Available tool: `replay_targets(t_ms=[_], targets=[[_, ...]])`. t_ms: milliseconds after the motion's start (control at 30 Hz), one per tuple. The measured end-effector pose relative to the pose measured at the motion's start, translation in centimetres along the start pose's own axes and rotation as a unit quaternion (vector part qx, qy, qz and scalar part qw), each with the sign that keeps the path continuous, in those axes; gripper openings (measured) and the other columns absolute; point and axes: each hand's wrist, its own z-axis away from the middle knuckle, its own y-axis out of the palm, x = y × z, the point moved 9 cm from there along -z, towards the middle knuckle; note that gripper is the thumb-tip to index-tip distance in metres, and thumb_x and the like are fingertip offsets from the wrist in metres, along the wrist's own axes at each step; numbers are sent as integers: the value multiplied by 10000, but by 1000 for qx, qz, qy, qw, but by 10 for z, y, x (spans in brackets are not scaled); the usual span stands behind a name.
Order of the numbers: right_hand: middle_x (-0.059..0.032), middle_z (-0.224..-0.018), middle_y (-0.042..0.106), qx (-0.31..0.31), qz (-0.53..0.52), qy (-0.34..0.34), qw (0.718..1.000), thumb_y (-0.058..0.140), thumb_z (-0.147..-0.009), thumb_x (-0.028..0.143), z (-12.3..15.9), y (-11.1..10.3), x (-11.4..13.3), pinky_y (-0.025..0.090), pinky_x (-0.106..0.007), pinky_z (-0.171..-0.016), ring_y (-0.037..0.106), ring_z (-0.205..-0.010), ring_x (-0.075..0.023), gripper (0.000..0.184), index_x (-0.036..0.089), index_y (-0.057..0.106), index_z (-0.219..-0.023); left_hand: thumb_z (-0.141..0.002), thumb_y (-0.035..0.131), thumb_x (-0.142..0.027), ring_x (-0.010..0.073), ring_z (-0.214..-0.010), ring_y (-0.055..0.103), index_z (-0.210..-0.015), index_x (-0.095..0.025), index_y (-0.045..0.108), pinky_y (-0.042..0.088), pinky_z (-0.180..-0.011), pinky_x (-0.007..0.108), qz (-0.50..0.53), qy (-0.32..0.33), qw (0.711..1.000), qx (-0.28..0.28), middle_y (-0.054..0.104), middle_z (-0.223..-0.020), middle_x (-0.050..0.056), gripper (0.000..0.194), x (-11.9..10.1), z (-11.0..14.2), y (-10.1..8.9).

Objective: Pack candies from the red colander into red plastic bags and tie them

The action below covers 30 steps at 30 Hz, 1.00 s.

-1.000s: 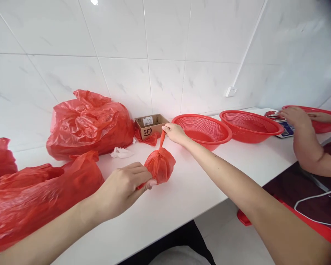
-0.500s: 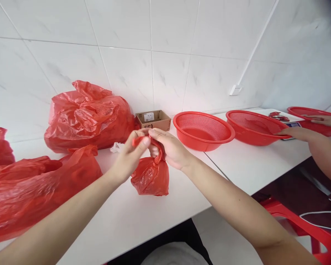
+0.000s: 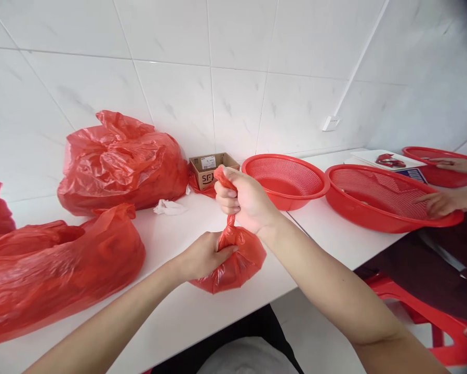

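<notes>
Between my hands, above the front part of the white table (image 3: 171,311), is a small filled red plastic bag (image 3: 243,262). My right hand (image 3: 243,197) is closed in a fist round its twisted neck, and a bit of red plastic sticks out over the top of the fist. Lower down, my left hand (image 3: 205,254) grips the bag's left side, with the thumb lying across the front. What the bag holds is hidden by the plastic.
Large red plastic bags (image 3: 124,171) lie at the left. Behind my hands stands a small cardboard box (image 3: 208,176), with a crumpled tissue (image 3: 169,208) nearby. Red baskets (image 3: 283,195) line the right, where a co-worker's hand (image 3: 441,202) is inside another basket (image 3: 385,221).
My left hand has dropped from the bag's top to its side, while my right hand has closed round the neck. The co-worker's basket has shifted nearer and tilted.
</notes>
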Motion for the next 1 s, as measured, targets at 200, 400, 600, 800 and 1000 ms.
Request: replay_targets(t_ms=[200, 400, 600, 800, 1000], targets=[[98, -510, 318, -3, 6, -42, 999, 560, -956, 364, 0, 3, 7, 143, -195, -404, 194, -410, -44, 379, 211, 370, -666, -755, 746, -358, 252, -881, 663, -1054, -234, 665, 517, -799, 388, 2, 4, 995, -97, 716, -981, 40, 333, -12, 4, -40], [70, -594, 491, 1, -1, -76, 997, 586, -929, 396, -7, 0, -4, 357, -192, -461, 435, -476, -58, 339, 210, 420, -699, -856, 666, -395, 202, -961, 622, -904, -208, 639, 463, -958, 384, 108, 86, 962, -234, 666, -943, 31, 195, -21, 13, -63], [19, -735, 607, -70, -13, -116, 991, 540, -957, 350, -5, -17, -2, 514, -229, -642, 597, -661, -92, 252, 200, 515, -757, -948, 519, -349, 188, -968, 640, -883, -229, 537, 491, -912, 375, 205, 132, 935, -258, 680, -967, 21, 138, -18, 13, -67], [7, -757, 604, -105, -44, -139, 984, 566, -938, 372, -6, -28, 1, 514, -230, -656, 574, -657, -91, 249, 207, 505, -761, -985, 405, -397, 232, -1161, 583, -1094, -235, 593, 445, -1010, 421, 222, 183, 927, -242, 652, -1199, 67, 271, -18, 10, -57], [1, -762, 594, -119, -30, -125, 985, 566, -932, 415, -6, -34, -2, 523, -251, -663, 595, -689, -112, 267, 215, 493, -770, -877, 639, -369, 250, -1133, 583, -1008, -208, 677, 406, -1039, 391, 184, 134, 946, -232, 684, -1120, 72, 211, -7, 5, -50]])
